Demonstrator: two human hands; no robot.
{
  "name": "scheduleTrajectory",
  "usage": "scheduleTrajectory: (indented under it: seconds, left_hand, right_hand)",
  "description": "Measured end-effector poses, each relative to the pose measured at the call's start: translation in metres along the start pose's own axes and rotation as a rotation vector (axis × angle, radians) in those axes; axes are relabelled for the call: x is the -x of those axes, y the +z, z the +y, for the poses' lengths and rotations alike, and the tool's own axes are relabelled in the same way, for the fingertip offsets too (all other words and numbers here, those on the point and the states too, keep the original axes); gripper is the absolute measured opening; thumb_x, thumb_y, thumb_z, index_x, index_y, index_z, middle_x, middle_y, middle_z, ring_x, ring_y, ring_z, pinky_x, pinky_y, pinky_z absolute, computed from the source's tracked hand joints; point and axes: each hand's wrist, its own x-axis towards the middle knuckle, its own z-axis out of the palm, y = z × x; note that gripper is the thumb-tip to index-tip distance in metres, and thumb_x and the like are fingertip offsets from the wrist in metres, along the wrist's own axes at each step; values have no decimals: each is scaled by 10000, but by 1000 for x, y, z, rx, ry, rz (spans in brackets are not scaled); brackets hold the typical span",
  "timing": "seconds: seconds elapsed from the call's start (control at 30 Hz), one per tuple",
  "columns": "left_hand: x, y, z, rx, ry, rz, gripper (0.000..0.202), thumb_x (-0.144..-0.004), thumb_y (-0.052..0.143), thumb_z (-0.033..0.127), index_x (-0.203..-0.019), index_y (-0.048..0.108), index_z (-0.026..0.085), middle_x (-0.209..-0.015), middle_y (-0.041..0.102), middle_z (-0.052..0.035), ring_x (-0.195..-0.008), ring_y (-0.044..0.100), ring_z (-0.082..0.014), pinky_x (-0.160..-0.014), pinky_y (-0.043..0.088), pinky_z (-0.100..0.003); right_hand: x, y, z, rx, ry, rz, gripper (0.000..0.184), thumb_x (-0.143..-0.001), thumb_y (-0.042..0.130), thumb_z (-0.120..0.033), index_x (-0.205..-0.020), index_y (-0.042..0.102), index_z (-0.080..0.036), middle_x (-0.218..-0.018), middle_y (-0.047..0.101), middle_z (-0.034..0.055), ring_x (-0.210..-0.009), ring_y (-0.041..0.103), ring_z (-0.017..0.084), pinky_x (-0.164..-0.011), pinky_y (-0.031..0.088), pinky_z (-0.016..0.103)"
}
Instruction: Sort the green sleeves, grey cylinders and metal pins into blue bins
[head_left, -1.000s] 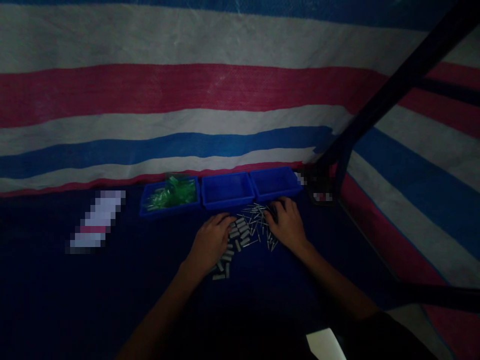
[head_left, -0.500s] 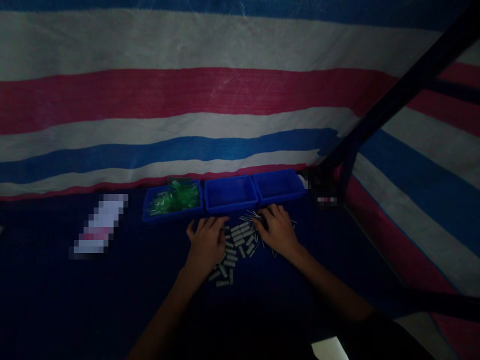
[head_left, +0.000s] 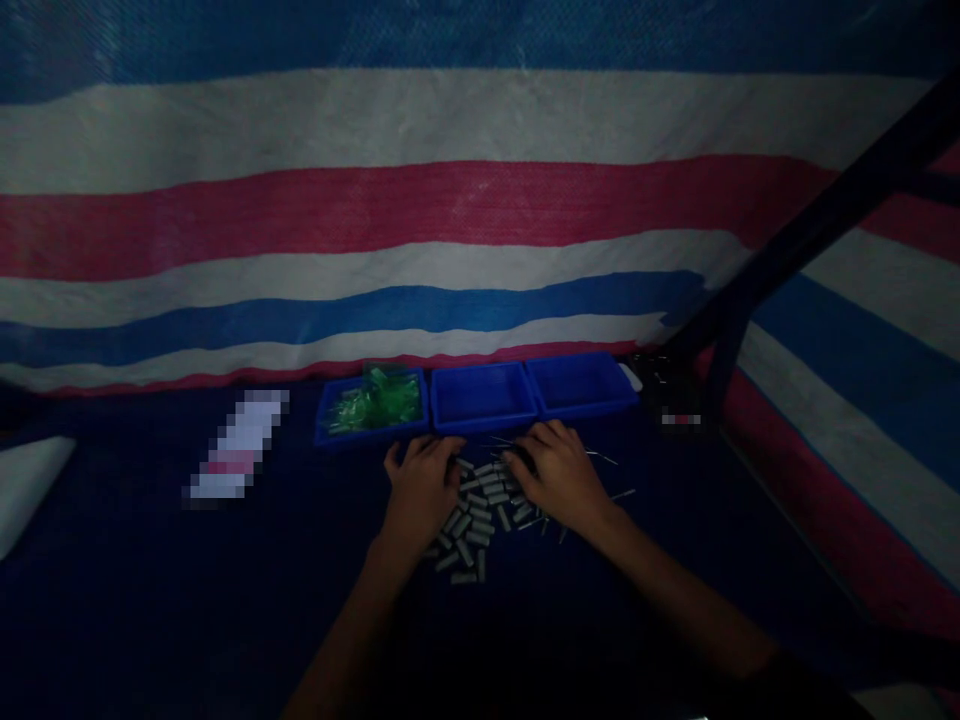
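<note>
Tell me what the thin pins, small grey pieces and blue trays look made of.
Thin pins: probably metal, shiny, from their bright glints.
Small grey pieces: dull grey, matte-looking; metal or plastic, too dim to tell.
Blue trays: likely plastic, smooth, by their even colour.

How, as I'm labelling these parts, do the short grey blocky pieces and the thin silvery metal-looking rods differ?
The grey pieces are stubby; the silvery rods are slender. The pieces look dull; the rods look shinier. The pieces lie beside the left hand; the rods show on both sides of the right hand. Both lie scattered on the dark blue surface.
</note>
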Motion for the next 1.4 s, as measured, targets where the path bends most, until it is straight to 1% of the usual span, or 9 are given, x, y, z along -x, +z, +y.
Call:
scheduleTrajectory:
  seconds: [0.13, 0.33, 0.47, 0.63, 0.8, 0.97, 1.07, 1.2, 1.4]
  left_hand:
    - [-2, -3, 3, -36, 7, -54, 263, -785, 489, 143, -982, 594, 281, -990, 657, -11, -1023, 509, -226, -956, 225, -526]
    - [-7, -15, 4, -159, 58, -148, 168, -813, 473, 214, -868, 630, 238, -983, 620, -47, -987, 501, -264, -836, 338, -488]
    - [-7, -18, 3, -186, 104, -157, 162, -817, 444, 158, -836, 594, 215, -926, 633, -41, -964, 507, -239, -802, 358, -423]
    - [-10, -19, -1, -193, 137, -203, 232, -807, 458, 151, -978, 583, 246, -1033, 626, -34, -995, 517, -240, -811, 359, -416]
    - [-17, -27, -2, -258, 196, -276, 135, -785, 517, 210, -880, 612, 227, -968, 636, -44, -946, 550, -240, -802, 381, -408]
    - [-20, -27, 1, -283, 295, -314, 204, -771, 513, 162, -949, 595, 218, -1002, 622, -70, -964, 558, -244, -789, 411, -387]
    - [-20, -26, 0, -290, 323, -329, 153, -785, 499, 164, -898, 599, 191, -982, 618, -80, -937, 567, -230, -779, 425, -355]
    - [-22, -38, -1, -98, 370, -356, 139, -830, 446, 189, -860, 582, 180, -911, 630, -47, -867, 584, -178, -760, 434, -291]
    - [-32, -77, 4, 395, 402, -340, 159, -846, 405, 231, -942, 523, 185, -838, 620, -20, -774, 590, -142, -709, 449, -267]
  right_hand:
    - [-13, -11, -10, -59, -83, 2, 274, -871, 451, -339, -944, 643, -157, -869, 604, 75, -870, 493, 205, -764, 383, 347]
    - [-19, -8, -20, -157, -201, -105, 305, -869, 460, -358, -989, 634, -139, -865, 604, 77, -906, 497, 206, -810, 401, 349]
    - [-15, -7, -17, -192, -197, -109, 294, -867, 472, -340, -1033, 613, -143, -905, 609, 77, -922, 502, 204, -829, 407, 358]
    - [-8, -8, -15, -223, -177, -99, 275, -855, 499, -316, -1044, 601, -144, -919, 606, 71, -933, 498, 203, -840, 414, 352]
    - [-5, -5, -17, -245, -182, -97, 263, -861, 491, -314, -1037, 599, -150, -917, 604, 73, -928, 498, 199, -833, 419, 349]
    - [-7, -3, -19, -253, -202, -101, 236, -858, 493, -303, -1008, 602, -158, -889, 597, 69, -918, 496, 201, -816, 426, 353]
    - [-8, -2, -20, -264, -195, -94, 221, -852, 498, -292, -998, 598, -159, -884, 594, 65, -913, 498, 199, -815, 431, 358]
    - [-7, -4, -22, -351, -212, -44, 251, -831, 512, -239, -1071, 548, -175, -946, 593, 66, -944, 507, 199, -837, 435, 376]
    - [-13, -22, -30, -606, -326, 167, 256, -831, 473, -149, -1078, 507, -209, -1007, 562, 57, -962, 531, 165, -828, 463, 332]
